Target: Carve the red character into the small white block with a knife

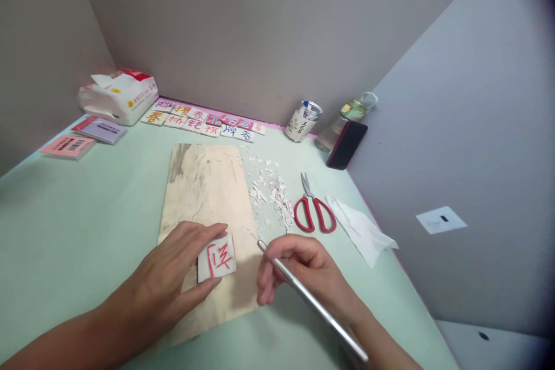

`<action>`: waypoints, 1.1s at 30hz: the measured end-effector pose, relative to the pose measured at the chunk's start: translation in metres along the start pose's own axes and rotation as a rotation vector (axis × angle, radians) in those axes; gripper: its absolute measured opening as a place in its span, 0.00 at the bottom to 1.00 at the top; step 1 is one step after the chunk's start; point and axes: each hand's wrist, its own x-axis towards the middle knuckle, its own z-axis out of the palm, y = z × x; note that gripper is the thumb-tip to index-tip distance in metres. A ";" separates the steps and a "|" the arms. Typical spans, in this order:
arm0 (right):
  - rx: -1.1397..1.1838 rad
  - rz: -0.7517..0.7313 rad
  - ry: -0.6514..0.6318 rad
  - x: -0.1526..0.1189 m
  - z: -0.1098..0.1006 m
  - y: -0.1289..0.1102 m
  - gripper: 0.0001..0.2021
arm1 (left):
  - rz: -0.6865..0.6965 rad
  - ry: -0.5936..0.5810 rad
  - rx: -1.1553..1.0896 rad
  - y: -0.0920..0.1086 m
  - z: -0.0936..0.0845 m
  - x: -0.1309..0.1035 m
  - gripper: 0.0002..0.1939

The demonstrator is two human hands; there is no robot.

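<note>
Between the thumb and fingers of my left hand (184, 266) is a small white square block (222, 257) with a red carved character on its face. It rests on a pale wooden board (208, 191) with a worn, scraped surface. My right hand (299, 269) grips a slim silver craft knife (312, 300) like a pen. The knife's thin tip points away over the board's right edge, apart from the block. White shavings (277, 191) lie scattered on the mat just right of the board.
Red-handled scissors (314, 211) and a crumpled white tissue (364, 231) lie to the right. At the back stand a tissue pack (119, 98), rows of character tiles (203, 118), a can (301, 121), a bottle (336, 127) and a leaning phone (347, 145). Two packets (68, 146) sit left.
</note>
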 end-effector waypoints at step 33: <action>-1.076 -0.256 0.145 -0.001 0.018 0.019 0.06 | 0.014 0.032 0.012 0.001 0.002 0.002 0.26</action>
